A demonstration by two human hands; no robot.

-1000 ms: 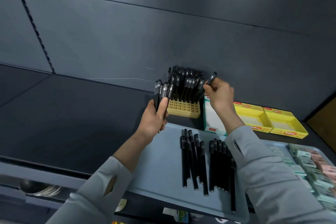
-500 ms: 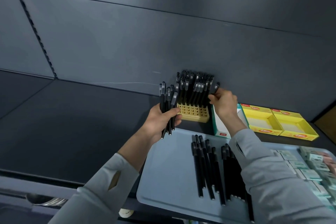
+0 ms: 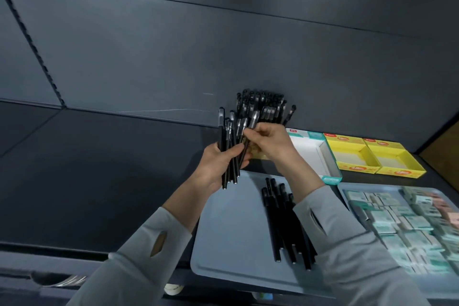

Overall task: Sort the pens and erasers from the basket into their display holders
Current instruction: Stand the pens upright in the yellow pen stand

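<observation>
My left hand (image 3: 218,164) grips a bundle of black pens (image 3: 229,146), tips down, in front of the yellow pen holder (image 3: 258,154). My right hand (image 3: 269,143) pinches the top of one pen (image 3: 252,122) in that bundle. The holder is mostly hidden behind my hands and holds several upright black pens (image 3: 263,105). More black pens (image 3: 285,221) lie in a row on the light blue tray lid (image 3: 223,231). Wrapped erasers (image 3: 402,221) fill a tray at the right.
A white and teal box (image 3: 315,154) and two yellow display boxes (image 3: 372,158) stand open on the dark shelf to the right of the holder. The dark back wall rises just behind. The shelf stretches away to the left.
My right hand has left the pen holder and come left to the bundle, where it now pinches a pen. My left hand has stayed in place with its pens.
</observation>
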